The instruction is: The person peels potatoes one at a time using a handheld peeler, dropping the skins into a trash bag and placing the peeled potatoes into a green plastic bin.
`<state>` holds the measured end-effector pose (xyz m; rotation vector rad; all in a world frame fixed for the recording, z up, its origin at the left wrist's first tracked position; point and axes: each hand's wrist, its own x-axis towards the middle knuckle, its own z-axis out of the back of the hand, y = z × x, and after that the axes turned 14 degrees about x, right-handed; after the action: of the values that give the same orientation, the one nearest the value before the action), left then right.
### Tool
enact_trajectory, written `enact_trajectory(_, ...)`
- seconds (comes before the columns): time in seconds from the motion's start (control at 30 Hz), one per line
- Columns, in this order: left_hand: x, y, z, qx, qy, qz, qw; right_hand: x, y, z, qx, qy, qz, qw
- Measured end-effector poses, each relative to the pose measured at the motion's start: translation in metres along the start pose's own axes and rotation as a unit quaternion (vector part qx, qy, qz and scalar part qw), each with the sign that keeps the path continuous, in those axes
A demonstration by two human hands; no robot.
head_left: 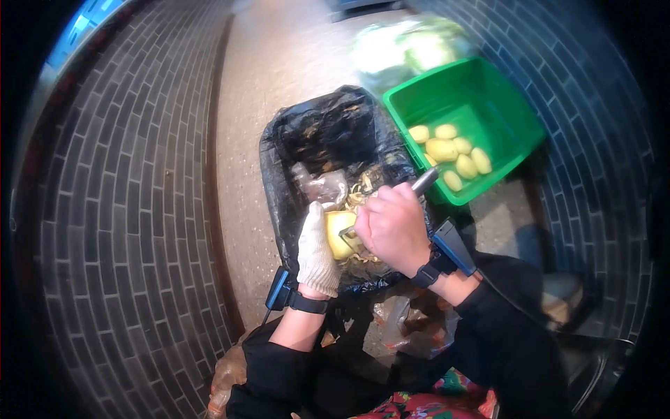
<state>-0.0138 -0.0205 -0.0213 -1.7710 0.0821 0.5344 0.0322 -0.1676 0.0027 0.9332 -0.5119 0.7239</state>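
My left hand [317, 251], in a white knitted glove, holds a yellow peeled potato [340, 235] over a container lined with a black bag [279, 167]. My bare right hand [392, 227] is closed around a peeler [424, 181], whose dark handle sticks out past the fist towards the upper right. The peeler's head lies against the potato's right side, partly covered by my fingers. Peelings [363, 187] and a crumpled clear plastic bag [324, 187] lie in the lined container beneath my hands.
A green crate [488, 105] with several peeled potatoes [442, 149] stands to the upper right. Beyond it is a clear bag of pale green things [412, 47]. Brick walls [132, 202] rise on both sides. Plastic bags [412, 328] lie near my lap.
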Motion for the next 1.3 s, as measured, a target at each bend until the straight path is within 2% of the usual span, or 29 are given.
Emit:
enact_trajectory(0.07,-0.001,0.001,0.002,0.004,-0.004,0.012,1.0,-0.001,-0.004,0.001,0.018,0.003,0.005,1.0)
enact_trajectory(0.17,-0.008,0.0,0.003,0.011,-0.01,0.006,1.0,-0.001,-0.043,0.007,-0.138,0.028,0.011,0.99)
enact_trajectory(0.2,-0.013,-0.008,-0.001,0.012,-0.003,-0.017,1.0,0.0,-0.049,0.01,-0.142,0.02,0.008,0.99)
enact_trajectory(0.27,-0.015,-0.014,0.0,0.013,0.006,-0.035,0.999,0.0,-0.048,0.012,-0.091,-0.005,-0.066,0.994)
enact_trajectory(0.3,-0.012,-0.015,0.001,0.002,-0.006,-0.004,1.0,0.002,-0.043,0.013,-0.074,-0.002,-0.069,0.995)
enact_trajectory(0.33,-0.01,-0.016,0.003,-0.011,-0.02,0.027,0.999,0.003,-0.036,0.013,-0.068,0.007,-0.063,0.996)
enact_trajectory(0.4,-0.003,-0.011,0.004,-0.024,-0.04,0.019,0.999,0.004,-0.021,0.01,-0.07,0.008,-0.043,0.997)
enact_trajectory(0.47,0.003,-0.006,0.001,-0.048,-0.009,0.015,0.999,0.004,-0.01,0.005,-0.067,0.016,-0.038,0.997)
enact_trajectory(0.53,0.005,0.001,0.0,-0.048,-0.023,0.006,0.999,0.002,-0.004,0.0,-0.023,-0.001,-0.017,1.0)
enact_trajectory(0.63,0.004,0.006,0.001,-0.037,-0.046,0.019,0.998,0.0,-0.001,0.0,-0.029,0.013,-0.011,0.999)
enact_trajectory(0.73,0.004,0.008,0.0,0.004,-0.062,0.003,0.998,-0.002,-0.004,0.0,-0.022,0.004,-0.01,1.0)
enact_trajectory(0.8,0.001,0.007,-0.001,0.069,-0.051,-0.073,0.994,-0.004,-0.008,-0.001,-0.012,-0.004,-0.006,1.0)
enact_trajectory(0.93,-0.001,0.004,-0.004,0.104,-0.045,-0.08,0.99,-0.004,-0.025,-0.007,-0.048,-0.016,-0.002,0.999)
enact_trajectory(1.0,-0.004,0.003,-0.002,0.041,-0.017,-0.036,0.998,-0.008,-0.041,-0.009,-0.055,-0.032,0.003,0.998)
enact_trajectory(1.07,-0.011,-0.003,0.001,0.029,0.018,-0.033,0.999,-0.009,-0.062,-0.003,-0.189,0.032,-0.072,0.979)
enact_trajectory(1.13,-0.014,-0.015,0.004,0.016,0.05,-0.025,0.998,-0.009,-0.065,0.001,-0.181,0.021,-0.089,0.979)
enact_trajectory(1.23,-0.01,-0.027,0.007,-0.103,0.051,0.111,0.987,-0.002,-0.051,0.005,-0.142,0.008,-0.068,0.988)
enact_trajectory(1.3,-0.007,-0.028,0.008,-0.141,0.049,0.115,0.982,0.0,-0.043,0.005,-0.096,0.006,-0.08,0.992)
